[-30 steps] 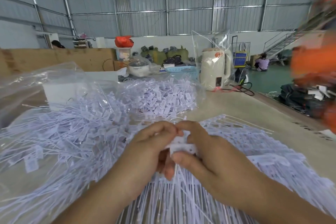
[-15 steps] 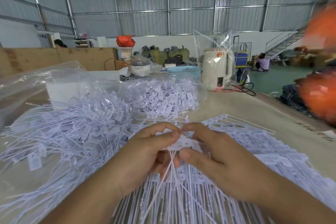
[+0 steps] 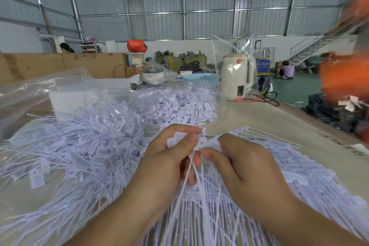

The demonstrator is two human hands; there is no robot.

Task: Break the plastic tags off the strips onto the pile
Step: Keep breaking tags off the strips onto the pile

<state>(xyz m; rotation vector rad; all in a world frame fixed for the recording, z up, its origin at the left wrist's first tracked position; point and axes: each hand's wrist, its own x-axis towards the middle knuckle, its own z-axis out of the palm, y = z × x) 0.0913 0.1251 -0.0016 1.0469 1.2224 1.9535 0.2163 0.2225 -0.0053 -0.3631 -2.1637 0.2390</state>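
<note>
tags [image 3: 179,114] white | kettle [image 3: 237,76] cream | basket [image 3: 201,78] light blue

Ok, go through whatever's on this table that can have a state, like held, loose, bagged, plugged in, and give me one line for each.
left hand: pinches tags of a strip
right hand: pinches the same strip
strip: held between both hands, tails hanging down
pile: loose tags spread on the table
clear bag: holds tags, lying on the table
kettle: upright, plastic bag over it
blue basket: upright behind the bag

White plastic tags [image 3: 201,143] are held upright above the table, thin tails hanging down. Uncut strips [image 3: 299,175] fan out at right. The loose pile [image 3: 79,146] sprawls left.
</note>
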